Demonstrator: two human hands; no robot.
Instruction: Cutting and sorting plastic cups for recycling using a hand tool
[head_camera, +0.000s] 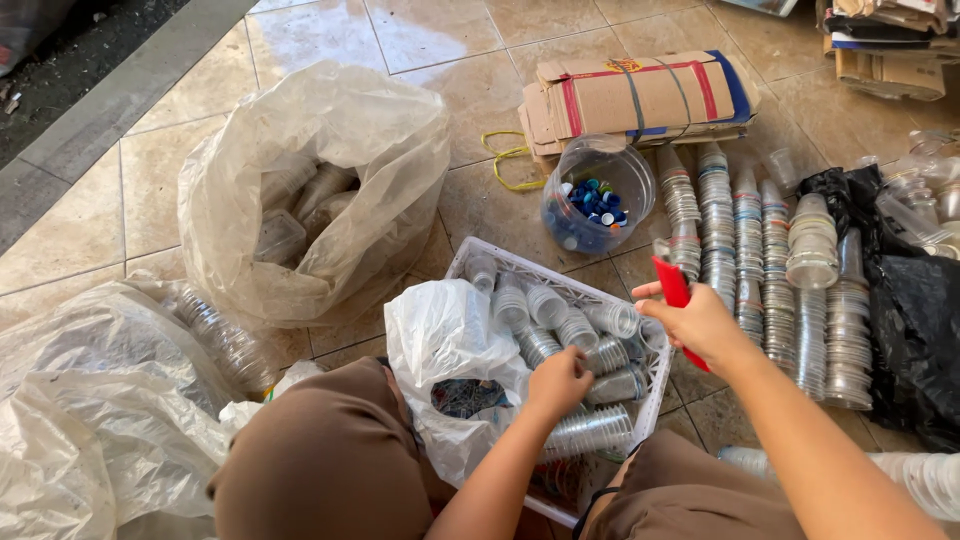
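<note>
Head view: left hand (556, 383) down in white crate (655, 390), fingers curled shut around stack of clear plastic cups (592, 430) lying in the crate. Right hand (700, 325) raised just beyond the crate's far edge, fingers clamped on red cutter (674, 287), blade end pointing away. Past those fingertips, rows of stacked cups (745, 240) flat on tiled floor (100, 220). Further off, clear jar of bottle caps (597, 205) and tied cardboard bundle (640, 95). Beside the left fingers, white plastic bag (445, 345).
</note>
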